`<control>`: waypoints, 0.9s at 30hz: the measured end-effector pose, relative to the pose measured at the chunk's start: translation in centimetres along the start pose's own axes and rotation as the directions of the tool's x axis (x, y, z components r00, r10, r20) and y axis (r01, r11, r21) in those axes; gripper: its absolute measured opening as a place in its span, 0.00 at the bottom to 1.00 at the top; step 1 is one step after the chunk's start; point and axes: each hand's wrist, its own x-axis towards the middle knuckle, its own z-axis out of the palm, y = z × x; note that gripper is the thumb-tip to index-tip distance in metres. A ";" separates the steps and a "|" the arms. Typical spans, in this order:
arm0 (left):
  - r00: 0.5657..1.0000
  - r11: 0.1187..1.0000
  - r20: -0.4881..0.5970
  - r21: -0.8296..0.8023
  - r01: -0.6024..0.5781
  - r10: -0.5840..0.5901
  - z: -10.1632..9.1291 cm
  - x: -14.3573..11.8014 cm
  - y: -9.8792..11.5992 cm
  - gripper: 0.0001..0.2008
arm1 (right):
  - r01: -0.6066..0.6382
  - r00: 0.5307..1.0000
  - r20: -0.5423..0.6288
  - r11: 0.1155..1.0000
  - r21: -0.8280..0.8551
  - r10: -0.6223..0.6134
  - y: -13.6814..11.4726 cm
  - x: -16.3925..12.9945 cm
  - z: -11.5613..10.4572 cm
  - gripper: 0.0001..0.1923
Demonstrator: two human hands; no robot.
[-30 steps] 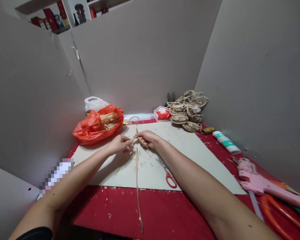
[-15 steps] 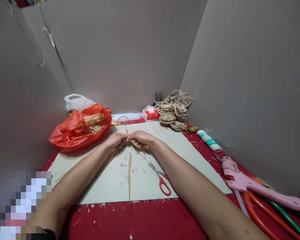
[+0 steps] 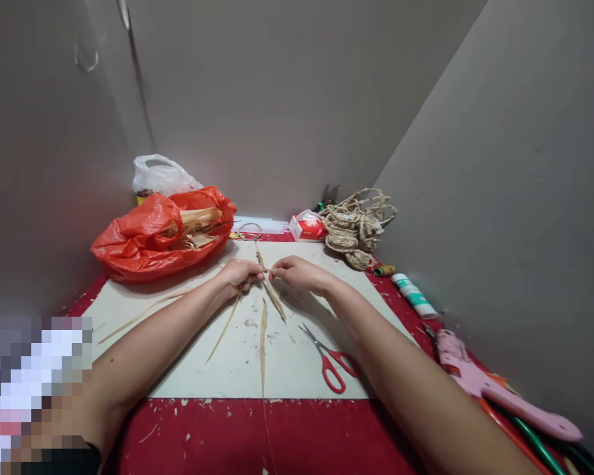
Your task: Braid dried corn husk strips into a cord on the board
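My left hand (image 3: 241, 276) is closed over the sheet, pinching a thin, twisted strip of dried husk (image 3: 260, 256). The strip's upper end runs towards a thin ring (image 3: 250, 230) at the back. Close on its right, my right hand (image 3: 297, 274) has its thumb and fingertips pinched at the same strip. A loose husk end (image 3: 276, 300) hangs below the fingers, and another narrow husk strip (image 3: 222, 330) trails under my left hand. Nearer to me lies a separate pale husk strip (image 3: 263, 336). Red-handled scissors (image 3: 329, 359) rest partly open beside my right forearm.
A red plastic bag (image 3: 138, 237) of dried husks stands back left, before a white bag (image 3: 161, 175). Coiled rope pieces (image 3: 354, 227) and a red-white packet (image 3: 307, 226) are at the back right. A pink glue gun (image 3: 495, 386) lies right. Grey panels surround the table.
My right hand has drawn slightly away from the left, leaving the loose husk end in plain sight. The camera view has shifted a little.
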 end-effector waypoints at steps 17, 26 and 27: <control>0.999 0.998 0.047 -0.049 -0.025 0.028 -0.5 0.2 -0.3 0.01 | -0.056 0.987 -0.158 0.882 -0.468 -0.021 -0.5 -7.6 7.9 0.08; 0.996 0.997 0.078 -0.076 -0.028 0.034 -0.6 0.1 -0.3 0.03 | 0.109 0.950 -0.307 0.865 0.489 0.053 -1.0 -6.2 2.4 0.15; 0.996 0.996 0.082 -0.079 -0.028 0.035 -0.7 0.2 -0.3 0.03 | 0.125 0.938 -0.343 0.874 0.470 0.050 -1.0 -5.5 2.0 0.16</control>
